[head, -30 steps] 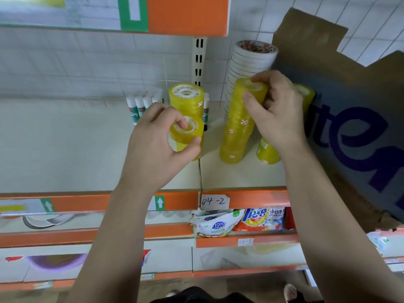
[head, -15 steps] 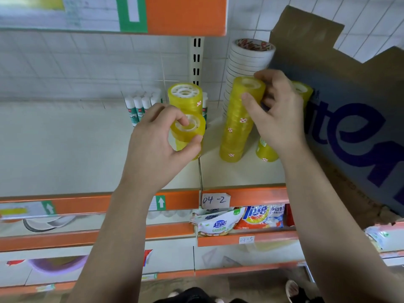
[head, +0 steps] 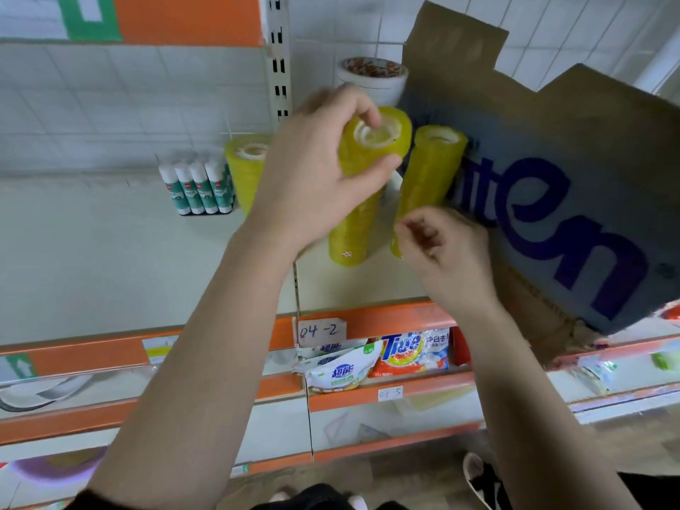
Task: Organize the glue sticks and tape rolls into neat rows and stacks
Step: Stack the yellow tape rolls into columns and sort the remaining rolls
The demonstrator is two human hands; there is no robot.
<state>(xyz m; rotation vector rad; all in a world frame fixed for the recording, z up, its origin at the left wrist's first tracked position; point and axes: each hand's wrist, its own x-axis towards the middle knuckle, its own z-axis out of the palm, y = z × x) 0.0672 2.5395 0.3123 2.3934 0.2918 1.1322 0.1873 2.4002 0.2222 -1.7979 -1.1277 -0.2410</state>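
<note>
I count three tall stacks of shiny yellow plastic tape rolls on the flat cream shelf (head: 110, 259). The left yellow stack (head: 243, 174) stands alone, partly hidden behind the left hand (head: 312, 178). That hand grips the top of the middle yellow stack (head: 353, 241), with the thumb at the front and the fingers curled over the top roll. The right yellow stack (head: 430, 171) stands just beside it and leans a little.

The right hand (head: 441, 252) is low, by the foot of the right yellow stack. Its fingers are curled, but it is blurry, so I cannot tell if it pinches anything.

Behind the yellow stacks is one stack of white tape rolls (head: 371, 81). To the left I count four white-capped glue sticks with green labels (head: 197, 193), upright in a tight row at the back of the shelf.

A big brown cardboard sheet with purple letters (head: 552, 141) leans on the right. The shelf has an orange front strip (head: 386, 318) with one paper tag (head: 321, 331) marked 04-2. Below it lie two bags of washing powder — one white and green (head: 338, 371), one orange and blue (head: 414, 351). The wall of white tiles (head: 110, 104) is behind it all.
</note>
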